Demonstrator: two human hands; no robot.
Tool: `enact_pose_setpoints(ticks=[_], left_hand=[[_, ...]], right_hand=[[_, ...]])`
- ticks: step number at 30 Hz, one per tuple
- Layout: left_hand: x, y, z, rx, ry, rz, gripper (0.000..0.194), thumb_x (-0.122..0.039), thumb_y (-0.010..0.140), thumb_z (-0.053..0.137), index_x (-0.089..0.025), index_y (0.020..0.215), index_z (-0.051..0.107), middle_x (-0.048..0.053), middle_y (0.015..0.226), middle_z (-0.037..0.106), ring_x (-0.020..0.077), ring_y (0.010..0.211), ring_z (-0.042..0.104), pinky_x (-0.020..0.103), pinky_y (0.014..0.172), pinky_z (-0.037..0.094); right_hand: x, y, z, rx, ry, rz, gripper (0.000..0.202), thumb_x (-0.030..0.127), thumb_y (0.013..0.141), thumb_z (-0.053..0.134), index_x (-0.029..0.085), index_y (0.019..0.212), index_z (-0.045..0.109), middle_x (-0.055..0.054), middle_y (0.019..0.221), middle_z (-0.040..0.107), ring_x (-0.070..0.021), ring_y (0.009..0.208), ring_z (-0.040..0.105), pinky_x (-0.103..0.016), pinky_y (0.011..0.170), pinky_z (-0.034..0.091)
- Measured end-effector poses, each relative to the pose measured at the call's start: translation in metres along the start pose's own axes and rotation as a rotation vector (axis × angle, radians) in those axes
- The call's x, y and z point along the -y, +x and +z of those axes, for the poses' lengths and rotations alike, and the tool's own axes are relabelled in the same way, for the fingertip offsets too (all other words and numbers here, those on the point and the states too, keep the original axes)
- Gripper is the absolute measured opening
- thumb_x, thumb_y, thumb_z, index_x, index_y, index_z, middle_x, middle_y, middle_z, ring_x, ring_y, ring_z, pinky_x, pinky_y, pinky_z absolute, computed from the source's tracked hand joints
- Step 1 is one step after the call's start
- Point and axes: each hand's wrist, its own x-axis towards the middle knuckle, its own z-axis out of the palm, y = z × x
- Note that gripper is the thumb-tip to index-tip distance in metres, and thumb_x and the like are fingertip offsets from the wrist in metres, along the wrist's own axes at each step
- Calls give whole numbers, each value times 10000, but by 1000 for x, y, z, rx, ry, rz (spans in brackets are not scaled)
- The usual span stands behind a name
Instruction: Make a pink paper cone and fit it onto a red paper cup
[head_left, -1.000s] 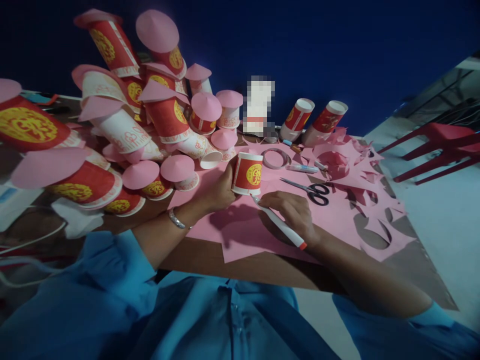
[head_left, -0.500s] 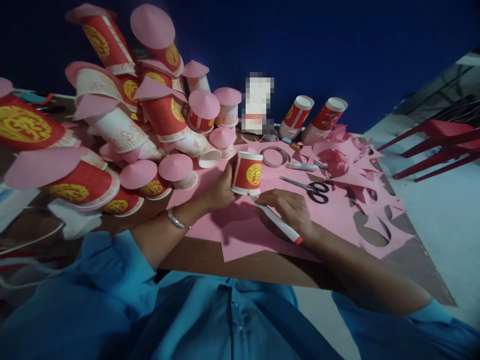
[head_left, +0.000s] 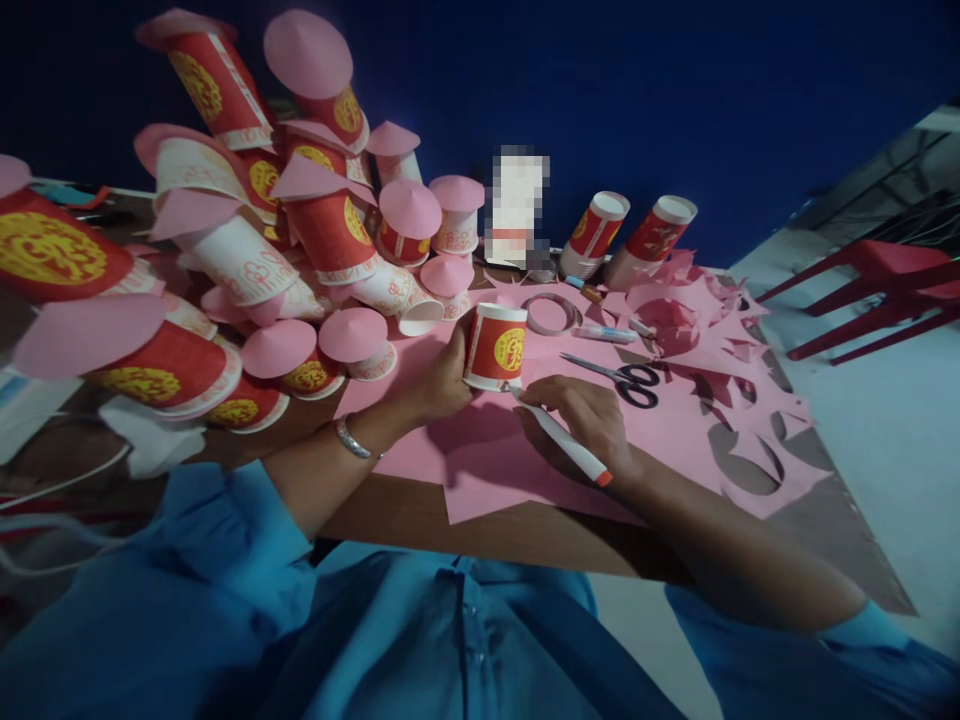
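Observation:
A red and white paper cup (head_left: 496, 347) with a yellow emblem is in my left hand (head_left: 444, 380), whose fingers wrap its left side and are partly hidden behind it. My right hand (head_left: 581, 412) is closed around a white marker (head_left: 564, 443) with an orange-red end. The marker's tip meets the white band at the cup's lower edge. Pink paper sheets (head_left: 480, 480) lie under both hands. Black-handled scissors (head_left: 626, 380) rest on the paper to the right of my right hand, with a roll of tape (head_left: 553, 314) behind them.
Many cups with pink cone tops (head_left: 322, 220) are piled at the left. Pink paper scraps (head_left: 682, 310) cover the table's right side. Two cup stacks (head_left: 598, 232) stand at the back. A red stool (head_left: 885, 285) is beyond the table on the right.
My right hand and the marker have shifted slightly to the right along the cup's lower edge. My left hand and the cup are almost unchanged.

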Motion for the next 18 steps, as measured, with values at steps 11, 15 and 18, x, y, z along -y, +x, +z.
enact_pose_setpoints(ticks=[11, 15, 18], left_hand=[[-6, 1, 0, 8, 24, 34, 929, -352, 897, 720, -182, 1627, 169, 261, 1584, 464, 354, 1420, 549, 511, 1126, 523], [-6, 2, 0, -2, 46, 35, 941, -372, 907, 716, -171, 1633, 154, 265, 1601, 443, 356, 1455, 518, 528, 1160, 494], [-7, 2, -1, -5, 61, 26, 930, -396, 913, 713, -159, 1626, 165, 271, 1619, 419, 355, 1477, 492, 520, 1178, 479]], right_hand=[[0, -1, 3, 27, 34, -14, 119, 109, 932, 660, 202, 989, 614, -26, 779, 760, -162, 682, 750, -253, 637, 581], [2, 0, 0, 17, 31, -11, 121, 117, 933, 646, 218, 989, 613, -12, 772, 753, -148, 654, 731, -248, 617, 568], [3, 1, -1, 20, 22, -16, 123, 112, 933, 640, 218, 989, 609, -12, 771, 753, -144, 644, 722, -245, 602, 559]])
